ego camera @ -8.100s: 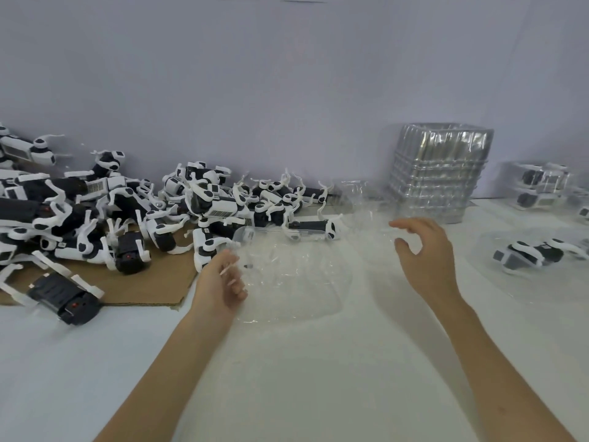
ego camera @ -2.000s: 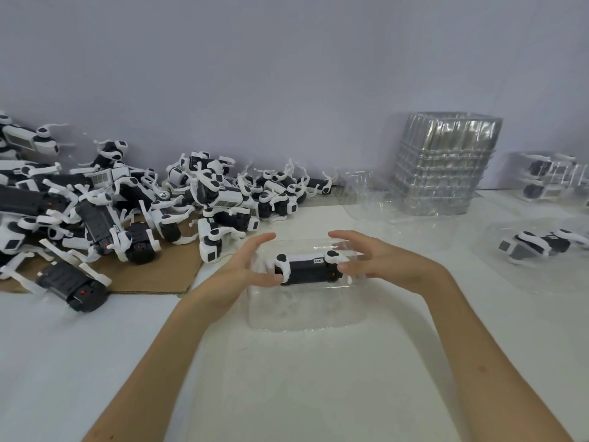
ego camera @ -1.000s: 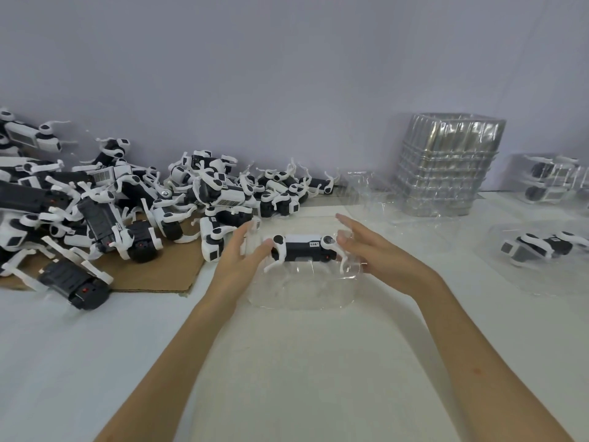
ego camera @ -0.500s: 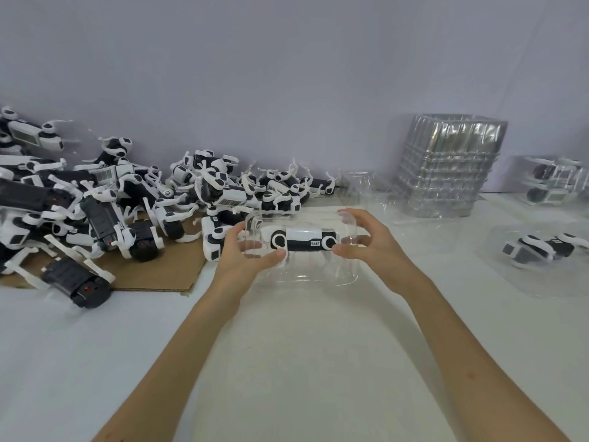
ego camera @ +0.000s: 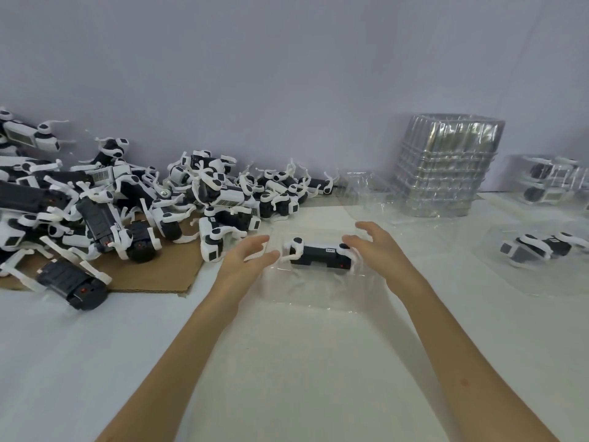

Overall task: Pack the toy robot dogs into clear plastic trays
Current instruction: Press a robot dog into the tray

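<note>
A black-and-white toy robot dog (ego camera: 320,255) lies on its side in a clear plastic tray (ego camera: 314,290) on the white table, in the middle of the view. My left hand (ego camera: 247,256) hovers at the dog's left end with its fingers spread and relaxed, holding nothing. My right hand (ego camera: 374,247) is at the dog's right end, fingers extended, fingertips at or just above the dog's leg. A heap of loose toy robot dogs (ego camera: 134,199) covers the left side.
The heap lies partly on a brown cardboard sheet (ego camera: 153,275). A stack of clear trays (ego camera: 446,167) stands at the back right against the wall. Another dog in a tray (ego camera: 538,250) lies at the right, with packed trays (ego camera: 554,180) behind it.
Half a second ago both hands gripped the tray with the dog lifted off the table. Now the tray lies flat and both hands have let go.
</note>
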`<state>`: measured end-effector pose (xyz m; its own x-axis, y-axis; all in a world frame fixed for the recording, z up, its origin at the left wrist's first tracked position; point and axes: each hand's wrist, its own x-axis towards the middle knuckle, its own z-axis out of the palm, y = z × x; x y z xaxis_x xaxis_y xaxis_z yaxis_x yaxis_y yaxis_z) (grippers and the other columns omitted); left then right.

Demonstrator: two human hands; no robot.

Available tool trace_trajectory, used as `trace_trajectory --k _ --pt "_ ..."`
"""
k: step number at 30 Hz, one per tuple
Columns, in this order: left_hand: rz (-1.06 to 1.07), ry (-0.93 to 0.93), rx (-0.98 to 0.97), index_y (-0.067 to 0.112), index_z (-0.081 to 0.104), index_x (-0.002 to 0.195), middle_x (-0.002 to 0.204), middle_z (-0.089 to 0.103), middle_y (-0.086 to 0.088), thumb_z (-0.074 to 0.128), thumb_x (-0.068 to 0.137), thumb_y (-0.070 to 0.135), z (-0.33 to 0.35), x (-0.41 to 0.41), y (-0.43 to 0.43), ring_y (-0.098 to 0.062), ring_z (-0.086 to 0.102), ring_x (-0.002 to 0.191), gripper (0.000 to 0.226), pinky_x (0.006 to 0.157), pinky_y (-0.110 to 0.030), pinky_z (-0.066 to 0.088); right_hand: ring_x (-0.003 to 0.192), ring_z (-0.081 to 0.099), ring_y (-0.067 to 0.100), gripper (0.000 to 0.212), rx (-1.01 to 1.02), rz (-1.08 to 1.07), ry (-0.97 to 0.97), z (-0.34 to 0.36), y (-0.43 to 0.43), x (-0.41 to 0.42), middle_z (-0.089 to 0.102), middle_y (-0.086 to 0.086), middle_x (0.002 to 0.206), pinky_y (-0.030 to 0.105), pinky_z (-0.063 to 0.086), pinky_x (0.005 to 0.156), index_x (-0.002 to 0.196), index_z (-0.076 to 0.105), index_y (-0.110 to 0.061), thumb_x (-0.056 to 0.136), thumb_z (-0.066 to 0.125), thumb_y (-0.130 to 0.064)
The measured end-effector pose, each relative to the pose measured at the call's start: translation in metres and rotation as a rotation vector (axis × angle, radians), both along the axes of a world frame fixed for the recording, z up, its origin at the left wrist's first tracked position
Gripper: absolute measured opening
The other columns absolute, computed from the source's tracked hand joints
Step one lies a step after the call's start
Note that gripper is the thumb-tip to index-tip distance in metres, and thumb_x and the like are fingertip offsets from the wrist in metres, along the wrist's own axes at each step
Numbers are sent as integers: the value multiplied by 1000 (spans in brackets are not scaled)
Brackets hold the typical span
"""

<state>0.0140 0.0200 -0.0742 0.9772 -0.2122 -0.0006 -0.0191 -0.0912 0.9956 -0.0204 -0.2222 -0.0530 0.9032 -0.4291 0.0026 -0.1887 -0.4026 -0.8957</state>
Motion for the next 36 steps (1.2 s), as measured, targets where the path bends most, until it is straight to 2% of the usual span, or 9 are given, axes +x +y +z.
trace_trajectory --k 3,6,10,15,17,20,24,27,36 --pt "-16 -19 16 34 65 118 119 67 9 71 92 26 1 -3 -2 -7 64 106 28 82 -27 52 130 49 18 45 -450 -64 -229 7 11 -8 47 0 146 34 37 109 139 55 -20 94 62 -20" --pt "2 -53 60 33 67 112 110 70 9 67 94 31 0 -4 -6 -8 68 93 18 81 -29 53 122 54 11 31 -515 122 -491 15 34 -16 60 -4 132 28 37 109 123 68 -21 93 62 -13" --pt "-59 -31 66 23 74 101 99 78 6 55 100 27 3 -5 -4 -14 75 82 19 80 -34 50 139 38 11 36 -729 515 -366 17 68 -29 44 -8 153 33 28 117 131 64 -32 96 62 -24" --pt "-147 39 118 25 59 83 81 65 11 45 100 -5 -8 -5 2 8 67 69 37 58 -7 49 137 38 0 43 -448 740 -375 6 103 -39 33 -16 157 15 34 109 136 58 -33 96 56 -18" --pt "-142 39 105 17 64 92 88 69 -2 41 101 -7 -8 -5 3 5 70 73 35 67 -14 55 131 37 -8 44 -331 682 -365 3 109 -36 33 -14 158 3 31 103 139 56 -29 97 58 -18" --pt "-74 113 -74 6 68 113 104 75 -18 42 104 7 -5 3 7 -27 74 91 28 88 -39 57 136 34 -3 46 -392 488 -295 4 94 -27 37 -9 157 0 21 103 145 51 -25 99 57 -26" --pt "-4 150 -95 6 69 108 94 77 -13 41 104 8 -8 9 9 -25 74 78 28 74 -34 59 138 43 11 40 -858 438 63 0 39 -18 51 -8 148 27 16 118 138 56 -29 101 50 -42" --pt "-12 138 -81 8 70 106 94 77 -12 43 104 8 -10 9 7 -25 74 77 27 71 -32 59 137 44 7 38 -968 366 153 -4 -1 -22 52 -11 146 27 5 119 136 56 -32 101 48 -44" --pt "-27 131 -102 8 71 103 93 77 -11 44 103 6 -10 9 4 -23 74 74 27 65 -27 60 139 36 -6 32 -1199 361 222 -6 -125 -53 45 -18 150 21 5 120 130 59 -40 102 45 -32"
